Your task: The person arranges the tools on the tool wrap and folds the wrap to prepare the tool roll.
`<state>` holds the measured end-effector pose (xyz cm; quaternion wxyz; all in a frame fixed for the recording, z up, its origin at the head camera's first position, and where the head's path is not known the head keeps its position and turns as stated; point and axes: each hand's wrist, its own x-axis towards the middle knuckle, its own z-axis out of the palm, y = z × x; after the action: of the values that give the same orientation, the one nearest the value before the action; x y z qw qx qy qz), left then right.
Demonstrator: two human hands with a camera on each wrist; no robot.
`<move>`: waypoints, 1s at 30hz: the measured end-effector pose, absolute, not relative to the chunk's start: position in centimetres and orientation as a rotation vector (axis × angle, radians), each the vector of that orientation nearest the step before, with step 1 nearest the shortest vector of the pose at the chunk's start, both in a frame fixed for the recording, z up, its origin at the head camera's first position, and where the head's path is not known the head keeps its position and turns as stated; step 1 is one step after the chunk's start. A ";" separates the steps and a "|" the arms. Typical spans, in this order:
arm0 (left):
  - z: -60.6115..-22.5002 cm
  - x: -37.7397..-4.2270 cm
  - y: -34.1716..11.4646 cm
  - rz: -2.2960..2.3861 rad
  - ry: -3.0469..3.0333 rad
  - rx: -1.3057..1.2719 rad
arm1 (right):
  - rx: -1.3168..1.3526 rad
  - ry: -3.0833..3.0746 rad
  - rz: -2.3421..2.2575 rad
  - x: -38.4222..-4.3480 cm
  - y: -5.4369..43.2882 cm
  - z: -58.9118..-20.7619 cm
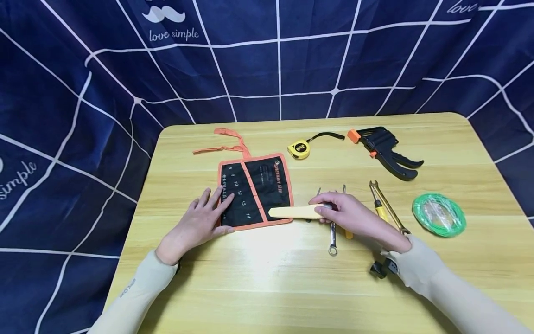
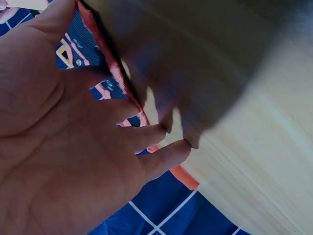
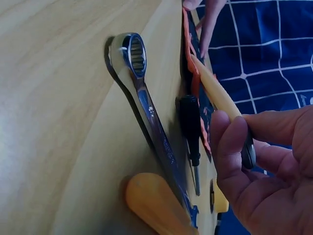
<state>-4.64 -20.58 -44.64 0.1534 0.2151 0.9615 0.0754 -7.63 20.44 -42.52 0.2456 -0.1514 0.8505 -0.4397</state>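
Tool pouch point(image 1: 263, 185), black with orange edging, lay flat at the left grip point(image 1: 199, 217). That grip was spread across the pouch's left edge, fingers extended and grasping nothing, some over the cloth and some over the bench point(image 1: 258, 283) just beside it. Orange ties point(image 1: 228, 132) trailed from the pouch's far side, beyond the left grip.

The right grip point(image 1: 347, 213) pinched a pale yellow tool point(image 1: 294, 212) between thumb and fingers. It stuck out leftward from that grip, its narrow end over the pouch's near right corner; whether it touched the cloth could not be told.

Under and just beside the right grip lay a chrome wrench point(image 3: 154, 117), a black-handled tool point(image 3: 190, 122) and an orange-handled tool point(image 3: 156, 200). Right of that grip, close together, lay a brass-coloured wrench point(image 1: 390, 206) and a yellow-and-black tool point(image 1: 381, 211); farther right, a green coil point(image 1: 458, 218). Beyond the right grip, well apart from it, were a yellow tape measure point(image 1: 298, 149) and a black-and-orange clamp point(image 1: 385, 153).
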 end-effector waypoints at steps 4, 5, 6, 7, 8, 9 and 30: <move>-44.7 -4.5 -20.7 0.219 2.788 0.641 | -0.412 2.330 -1.169 -8.0 20.0 -42.6; -44.7 -4.5 -20.7 0.222 2.797 0.646 | -0.415 2.328 -1.172 -8.0 19.8 -42.6; -44.7 -4.5 -20.7 0.225 2.806 0.651 | -0.421 2.325 -1.176 -8.1 19.7 -42.6; -44.6 -4.5 -20.7 0.226 2.811 0.652 | -0.426 2.320 -1.181 -8.2 19.5 -42.6; -44.6 -4.4 -20.8 0.224 2.818 0.655 | -0.436 2.313 -1.189 -8.3 19.3 -42.7; -44.6 -4.4 -20.8 0.221 2.820 0.653 | -0.453 2.309 -1.193 -8.3 19.1 -42.7; -45.0 -4.5 -21.0 0.201 2.788 0.614 | -0.574 2.431 -1.006 -9.0 16.0 -42.7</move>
<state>-4.53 -21.00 -45.05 0.1392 0.2125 0.9647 0.0696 -8.97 16.04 -42.72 0.2224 -0.2078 0.8802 -0.3641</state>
